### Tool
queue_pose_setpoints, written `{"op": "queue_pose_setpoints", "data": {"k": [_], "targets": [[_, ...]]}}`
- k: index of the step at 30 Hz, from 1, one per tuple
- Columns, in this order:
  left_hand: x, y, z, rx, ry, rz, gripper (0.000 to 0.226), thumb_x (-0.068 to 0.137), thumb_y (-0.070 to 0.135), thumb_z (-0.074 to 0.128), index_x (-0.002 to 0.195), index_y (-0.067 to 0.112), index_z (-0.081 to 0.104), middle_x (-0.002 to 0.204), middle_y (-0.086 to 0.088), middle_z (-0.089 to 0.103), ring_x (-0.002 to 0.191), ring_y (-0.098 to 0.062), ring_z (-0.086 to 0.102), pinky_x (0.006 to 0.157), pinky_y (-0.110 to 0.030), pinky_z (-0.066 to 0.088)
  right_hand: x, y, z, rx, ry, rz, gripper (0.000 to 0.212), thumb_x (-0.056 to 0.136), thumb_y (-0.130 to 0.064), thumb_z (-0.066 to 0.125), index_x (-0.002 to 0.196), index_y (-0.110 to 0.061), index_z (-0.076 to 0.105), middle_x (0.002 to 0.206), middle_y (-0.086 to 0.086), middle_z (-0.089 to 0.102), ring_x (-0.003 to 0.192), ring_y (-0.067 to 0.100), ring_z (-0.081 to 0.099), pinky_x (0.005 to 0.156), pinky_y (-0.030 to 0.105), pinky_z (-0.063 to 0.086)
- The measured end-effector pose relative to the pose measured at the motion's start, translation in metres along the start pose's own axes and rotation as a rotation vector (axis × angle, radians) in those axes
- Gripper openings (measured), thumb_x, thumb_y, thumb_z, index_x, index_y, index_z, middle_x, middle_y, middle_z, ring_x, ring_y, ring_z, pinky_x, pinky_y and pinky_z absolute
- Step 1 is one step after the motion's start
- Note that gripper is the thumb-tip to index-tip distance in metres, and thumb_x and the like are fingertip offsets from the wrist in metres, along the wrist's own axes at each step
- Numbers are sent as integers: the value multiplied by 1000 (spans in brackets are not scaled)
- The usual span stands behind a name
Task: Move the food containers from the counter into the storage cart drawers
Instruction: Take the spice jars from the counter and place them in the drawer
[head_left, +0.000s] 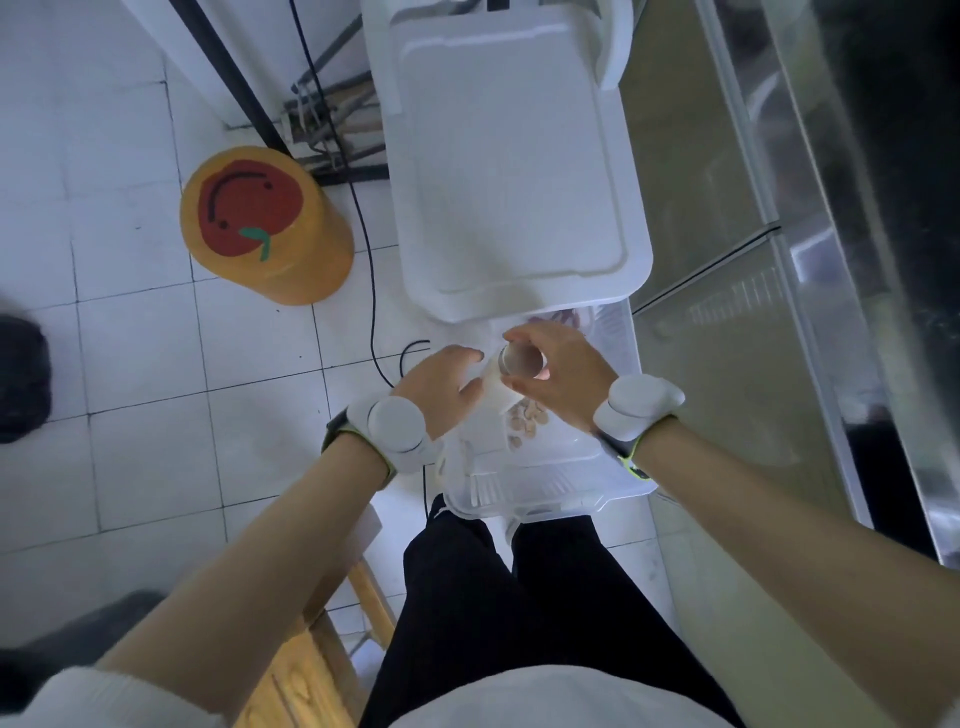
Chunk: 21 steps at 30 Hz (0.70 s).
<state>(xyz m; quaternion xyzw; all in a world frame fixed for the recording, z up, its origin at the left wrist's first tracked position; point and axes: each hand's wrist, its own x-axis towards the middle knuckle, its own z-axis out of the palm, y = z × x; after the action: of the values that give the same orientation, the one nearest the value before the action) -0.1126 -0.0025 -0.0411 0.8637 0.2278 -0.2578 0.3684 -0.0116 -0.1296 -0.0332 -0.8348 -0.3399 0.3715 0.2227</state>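
A white plastic storage cart (511, 171) stands in front of me, with one translucent drawer (540, 499) pulled out toward my legs. Over that drawer my right hand (563, 379) holds a clear round food container with a dark lid (521, 359), tilted on its side. My left hand (441, 387) rests against the container's pale body, fingers spread. Below the hands, inside the drawer, lies a clear container of light brown food pieces (524, 421). Another item shows pinkish at the drawer's far end (563, 316), mostly hidden.
A yellow round stool with a red apple face (260, 223) stands on the tiled floor at left. Black cables (371, 291) run beside the cart. A steel counter front (779, 260) lines the right side. A wooden stool (311, 665) sits near my left leg.
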Motion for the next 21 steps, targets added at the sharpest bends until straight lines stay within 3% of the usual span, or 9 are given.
{"op": "queue_pose_setpoints", "data": {"k": [6, 12, 21], "targets": [[-13, -19, -13, -105, 142, 4, 39, 95, 15, 40, 134, 10, 44, 139, -5, 48, 128, -20, 45, 104, -28, 33, 19, -15, 15, -62, -41, -32, 47, 84, -19, 61, 129, -12, 49, 128, 9, 51, 120, 25, 44, 101, 28, 35], [-14, -25, -10, -191, 179, 25, 34, 94, 11, 42, 127, 11, 49, 131, -5, 53, 122, -16, 49, 93, -21, 35, 38, -14, 29, -208, -132, -45, 49, 84, -18, 60, 130, -10, 48, 131, 11, 49, 123, 28, 43, 101, 24, 26], [-10, -35, -5, -260, 197, 43, 33, 93, 10, 42, 124, 12, 51, 129, -3, 53, 119, -13, 50, 87, -19, 36, 54, -7, 44, -284, -175, -42, 46, 83, -10, 58, 128, -8, 49, 132, 12, 48, 123, 29, 43, 97, 23, 28]]}}
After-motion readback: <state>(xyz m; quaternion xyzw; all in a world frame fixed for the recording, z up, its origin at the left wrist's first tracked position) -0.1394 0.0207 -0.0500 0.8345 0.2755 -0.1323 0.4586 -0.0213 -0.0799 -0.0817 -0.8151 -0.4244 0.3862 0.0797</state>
